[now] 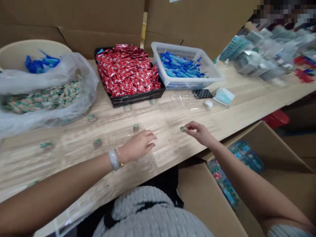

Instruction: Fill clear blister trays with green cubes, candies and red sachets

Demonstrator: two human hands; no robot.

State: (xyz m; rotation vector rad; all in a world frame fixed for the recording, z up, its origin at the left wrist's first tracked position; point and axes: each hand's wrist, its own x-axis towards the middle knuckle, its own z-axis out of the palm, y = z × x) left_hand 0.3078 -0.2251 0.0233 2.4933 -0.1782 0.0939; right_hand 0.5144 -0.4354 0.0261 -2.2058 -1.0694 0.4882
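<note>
My right hand (198, 132) pinches a small green-and-tan packet (183, 128) over the table's front half. My left hand (138, 144) hovers over clear plastic trays with its fingers apart and nothing in them. Just behind it lies a small packet (136, 127), and another packet (97, 142) is to its left. More such packets sit spread over the clear trays, which are hard to make out. A plastic bag (85, 70) at the left holds a heap of the same green-and-tan packets.
A black box (138, 99) of red packets and a white basket (182, 84) of blue items stand at the back. A blue mask (224, 96) lies right of them. Open cardboard boxes (207, 197) with packs sit below the table edge.
</note>
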